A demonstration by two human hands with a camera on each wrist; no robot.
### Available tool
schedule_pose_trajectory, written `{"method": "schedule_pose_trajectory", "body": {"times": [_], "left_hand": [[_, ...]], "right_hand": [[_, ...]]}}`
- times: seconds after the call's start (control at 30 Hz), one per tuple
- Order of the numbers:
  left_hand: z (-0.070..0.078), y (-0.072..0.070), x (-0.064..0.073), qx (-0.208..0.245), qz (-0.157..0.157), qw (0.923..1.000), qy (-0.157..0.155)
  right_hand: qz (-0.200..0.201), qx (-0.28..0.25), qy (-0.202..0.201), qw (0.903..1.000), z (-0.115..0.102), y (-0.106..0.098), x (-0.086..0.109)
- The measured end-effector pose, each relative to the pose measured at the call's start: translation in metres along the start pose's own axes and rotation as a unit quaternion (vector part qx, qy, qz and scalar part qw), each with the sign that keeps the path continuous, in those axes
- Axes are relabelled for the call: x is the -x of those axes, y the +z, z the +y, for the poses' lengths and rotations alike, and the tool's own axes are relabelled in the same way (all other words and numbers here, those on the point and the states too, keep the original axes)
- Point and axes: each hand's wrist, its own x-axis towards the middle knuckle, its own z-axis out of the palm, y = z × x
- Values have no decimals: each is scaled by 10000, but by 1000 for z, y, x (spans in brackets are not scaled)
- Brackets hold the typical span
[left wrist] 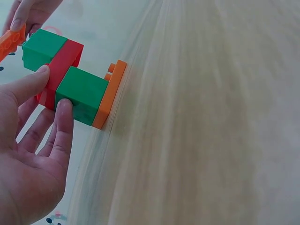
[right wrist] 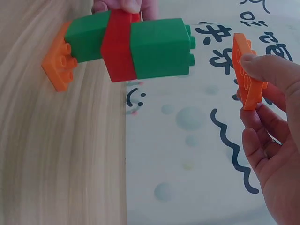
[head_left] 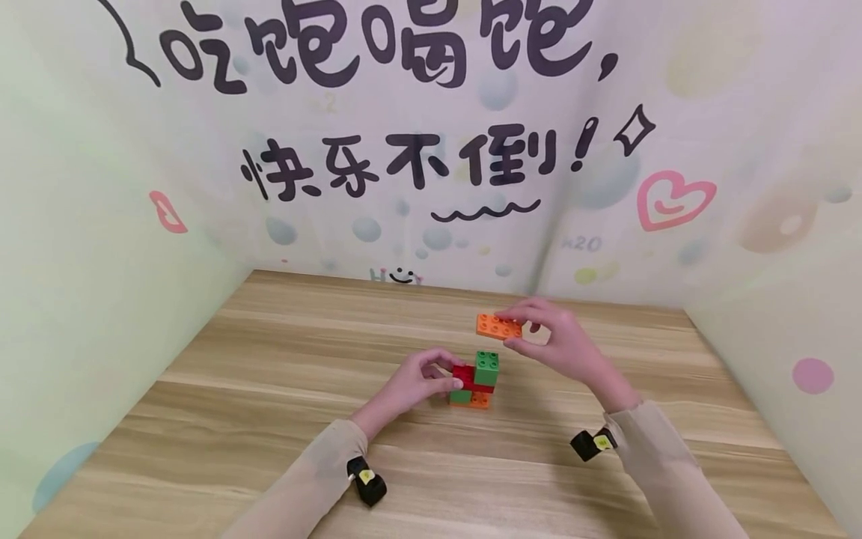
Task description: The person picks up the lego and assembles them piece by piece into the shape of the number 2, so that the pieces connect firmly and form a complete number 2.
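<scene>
A small stack of toy building bricks stands upright on the tabletop. Its base is a flat orange brick [left wrist: 110, 96], topped by a lower green brick [left wrist: 80, 91], a red brick [right wrist: 117, 49] and an upper green brick [head_left: 487, 368]. My left hand [head_left: 419, 382] holds the stack from the left, its thumb on the red brick and a finger against the lower green one. Between thumb and fingers, my right hand [head_left: 564, 342] pinches another flat orange brick [head_left: 494, 327], studs visible. This brick hangs in the air above the upper green brick, apart from it.
The wooden tabletop [head_left: 269, 389] ends at a back wall sheet [head_left: 323, 232] with black lettering. Pale side walls [head_left: 87, 247] close in the left and right. Each sleeved wrist carries a black camera [head_left: 369, 483].
</scene>
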Motion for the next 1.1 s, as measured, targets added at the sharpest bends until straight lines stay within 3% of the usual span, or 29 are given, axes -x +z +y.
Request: {"method": "schedule_pose_trajectory", "body": {"times": [0.47, 1.1], "left_hand": [[-2, 0, 0, 50, -63, 10000, 43], [-2, -1, -1, 75, -65, 9999, -47]], "right_hand": [[-342, -242, -170, 9990, -6, 16, 3], [-481, -340, 85, 9982, -10, 25, 7]]}}
